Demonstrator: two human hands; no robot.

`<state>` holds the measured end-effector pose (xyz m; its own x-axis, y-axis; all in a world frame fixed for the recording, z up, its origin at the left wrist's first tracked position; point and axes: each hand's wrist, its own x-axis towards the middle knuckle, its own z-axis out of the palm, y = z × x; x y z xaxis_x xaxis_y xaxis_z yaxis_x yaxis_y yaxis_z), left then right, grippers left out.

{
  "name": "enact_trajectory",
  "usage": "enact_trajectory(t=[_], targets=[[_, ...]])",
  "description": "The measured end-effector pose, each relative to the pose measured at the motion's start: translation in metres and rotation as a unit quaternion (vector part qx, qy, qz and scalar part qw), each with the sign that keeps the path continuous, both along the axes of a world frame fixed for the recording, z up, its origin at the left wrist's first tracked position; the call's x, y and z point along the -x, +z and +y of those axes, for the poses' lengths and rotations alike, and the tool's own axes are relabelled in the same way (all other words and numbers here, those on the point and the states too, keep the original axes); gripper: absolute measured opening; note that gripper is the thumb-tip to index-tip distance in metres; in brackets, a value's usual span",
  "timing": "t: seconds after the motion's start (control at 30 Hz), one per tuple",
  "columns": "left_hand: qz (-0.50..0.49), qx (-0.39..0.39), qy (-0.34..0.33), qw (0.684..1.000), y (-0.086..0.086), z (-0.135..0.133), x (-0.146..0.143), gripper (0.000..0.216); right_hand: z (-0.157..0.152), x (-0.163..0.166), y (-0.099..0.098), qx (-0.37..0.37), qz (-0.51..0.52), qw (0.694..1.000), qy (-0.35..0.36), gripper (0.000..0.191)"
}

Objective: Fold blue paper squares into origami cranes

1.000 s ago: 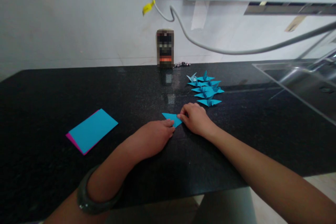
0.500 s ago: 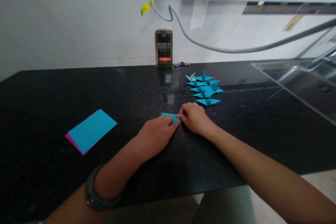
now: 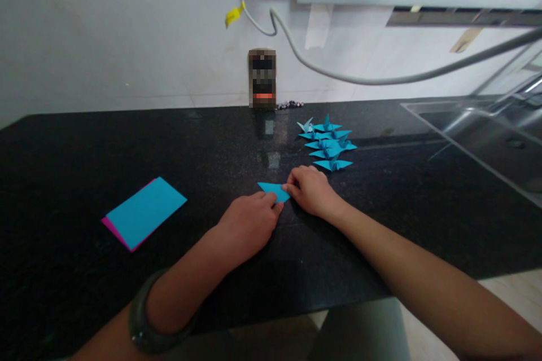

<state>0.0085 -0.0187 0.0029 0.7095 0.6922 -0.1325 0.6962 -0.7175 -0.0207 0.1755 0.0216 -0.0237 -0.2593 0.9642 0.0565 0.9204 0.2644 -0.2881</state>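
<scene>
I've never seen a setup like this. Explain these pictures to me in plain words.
There is no machine here: you see a person's two bare hands. The only view comes from a camera on their head, looking forward and down.

The left hand rests its fingers on a small piece of folded blue paper, while the right hand pinches its right end.

They work on a dark countertop. To the left lies a stack of paper, blue on top with pink showing beneath. Beyond the right hand sits a cluster of folded paper birds, mostly blue, one paler. At the back, a blurred-out device stands by the wall; a metal sink is far right.
</scene>
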Motion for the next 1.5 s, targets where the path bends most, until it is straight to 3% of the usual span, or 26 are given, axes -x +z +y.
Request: enact_trajectory(t=[0.23,0.33,0.53,0.77,1.0,1.3,1.5], targets=[[-0.055,0.054,-0.039,0.996,-0.001,0.009,0.015,0.038,0.000,0.000,0.001,0.006,0.005,1.000,-0.002,0.015],[-0.084,0.034,-0.006,0.996,-0.001,0.009,0.012,0.039,0.000,0.000,0.001,0.003,0.006,1.000,0.000,0.014],[-0.033,0.006,-0.005,0.999,-0.005,0.002,0.002,0.039,0.001,0.000,-0.001,-0.001,0.006,1.000,-0.001,0.015],[-0.060,0.022,0.010,0.998,-0.009,0.002,0.004,0.040,0.004,-0.011,-0.002,-0.016,0.097,0.995,0.023,0.025],[-0.070,0.022,0.024,0.997,-0.013,0.001,0.004,0.037,-0.010,-0.009,-0.004,-0.053,0.007,0.999,-0.001,0.038],[-0.069,0.029,0.024,0.997,-0.013,0.002,0.005,0.040,-0.002,-0.022,-0.003,-0.027,-0.036,0.994,-0.099,0.029],[-0.070,0.026,0.024,0.997,-0.012,0.001,0.004,0.041,-0.001,-0.020,-0.003,-0.048,-0.009,0.995,-0.088,0.019]])
